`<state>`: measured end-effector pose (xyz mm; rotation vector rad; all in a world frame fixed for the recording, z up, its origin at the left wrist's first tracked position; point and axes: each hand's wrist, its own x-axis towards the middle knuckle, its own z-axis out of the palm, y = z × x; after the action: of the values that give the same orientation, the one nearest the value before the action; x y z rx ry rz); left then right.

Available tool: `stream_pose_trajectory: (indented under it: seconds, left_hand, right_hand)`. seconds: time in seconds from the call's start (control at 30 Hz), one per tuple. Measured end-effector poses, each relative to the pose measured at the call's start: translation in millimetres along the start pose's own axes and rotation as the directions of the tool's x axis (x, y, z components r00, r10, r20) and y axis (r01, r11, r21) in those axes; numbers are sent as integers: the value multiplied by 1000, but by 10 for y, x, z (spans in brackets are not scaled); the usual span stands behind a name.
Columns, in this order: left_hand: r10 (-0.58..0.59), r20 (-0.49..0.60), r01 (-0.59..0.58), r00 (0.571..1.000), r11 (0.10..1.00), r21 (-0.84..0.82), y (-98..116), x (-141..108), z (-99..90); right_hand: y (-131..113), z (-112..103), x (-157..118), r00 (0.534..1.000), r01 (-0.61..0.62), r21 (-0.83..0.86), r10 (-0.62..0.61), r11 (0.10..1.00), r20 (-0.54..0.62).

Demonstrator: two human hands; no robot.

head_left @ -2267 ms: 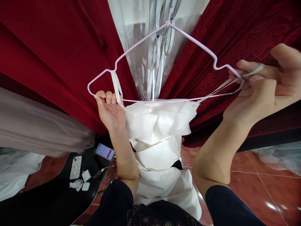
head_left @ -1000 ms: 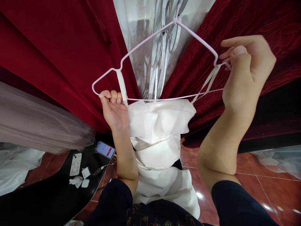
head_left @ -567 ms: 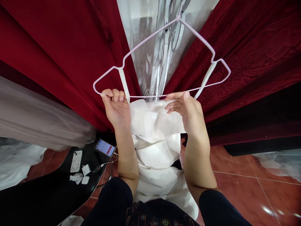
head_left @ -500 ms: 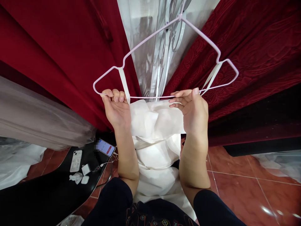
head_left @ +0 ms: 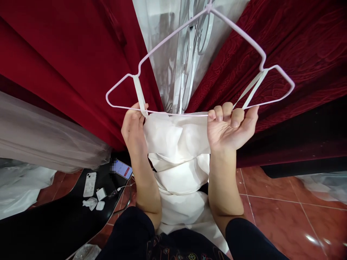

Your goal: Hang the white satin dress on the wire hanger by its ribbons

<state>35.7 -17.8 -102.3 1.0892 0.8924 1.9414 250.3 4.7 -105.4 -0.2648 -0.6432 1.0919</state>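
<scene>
Dress hung by both straps on a lilac hanger, two hands at the lower bar

The hanger (head_left: 209,8) is turned flat-on to the wearer of the camera, and the dress (head_left: 180,180) hangs below it, between the forearms. One strap (head_left: 140,93) is looped in the hanger's left notch, the other strap (head_left: 255,90) in its right notch. The white cloth falls in loose folds toward the person's body.

The right hand (head_left: 230,124) has its grip clamped on the lower bar, fingers curled over it beside the right strap, thumb spread outward. The left hand (head_left: 135,128) is at the bar by the left strap, fingers reaching behind it; whether that grip is closed I cannot tell.

Down on the left, the black table (head_left: 54,231) carries a lit phone (head_left: 123,168), a white phone (head_left: 89,184), a white charger (head_left: 101,194), a crumpled wrapper (head_left: 90,203) and a small white case (head_left: 100,206). The case looks closed; its contents are hidden. A white cable (head_left: 123,187) runs over the table edge. Just beyond that edge lies clear plastic (head_left: 87,252), and what it holds, if anything, cannot be made out.

Red curtains (head_left: 67,72) flank white scrollwork (head_left: 187,65) behind the hanger; red tiles (head_left: 282,216) cover the floor.
</scene>
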Motion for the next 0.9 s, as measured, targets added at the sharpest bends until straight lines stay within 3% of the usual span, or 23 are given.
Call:
stream_pose_trajectory:
  seconds: [0.13, 0.23, 0.37, 0.5, 0.6, 0.7, 0.77, 0.83, 0.87, 0.9]
  left_hand:
    - [-50, 124, 1, 991, 930, 367, 258, -89, 7]
    - [-77, 148, 1, 986, 890, 456, 479, -29, -83]
    - [-152, 255, 47, 955, 926, 374, 721, 210, -274]
    - [-40, 318, -10, 947, 988, 155, 828, 471, -265]
    - [-57, 272, 90, 961, 990, -110, 805, 622, -164]
    - [-64, 124, 94, 990, 963, -254, 701, 677, -166]
    - [-15, -36, 7, 999, 974, -228, 593, 625, -228]
    - [43, -189, -69, 981, 989, -134, 471, 508, -279]
    - [81, -243, -100, 967, 993, -65, 410, 436, -286]
    - [76, -209, -82, 975, 996, -19, 353, 366, -277]
  right_hand:
    - [17, -18, 25, 1000, 21, -61, -21, 998, -5]
    - [24, 15, 26, 1000, 10, -136, -13, 991, -18]
    - [59, 57, 23, 998, 55, -205, -62, 977, -26]
    - [77, 30, 54, 999, 35, -222, -39, 974, -13]
    - [77, 20, 75, 999, 14, -246, -23, 969, -36]
    - [66, 43, 80, 997, 39, -246, -53, 969, -50]
    - [54, 55, 80, 998, 50, -237, -60, 970, -34]
    - [42, 56, 79, 998, 51, -230, -57, 972, -22]
    - [37, 53, 78, 998, 48, -228, -55, 972, -25]
    - [33, 50, 77, 998, 44, -226, -53, 973, -32]
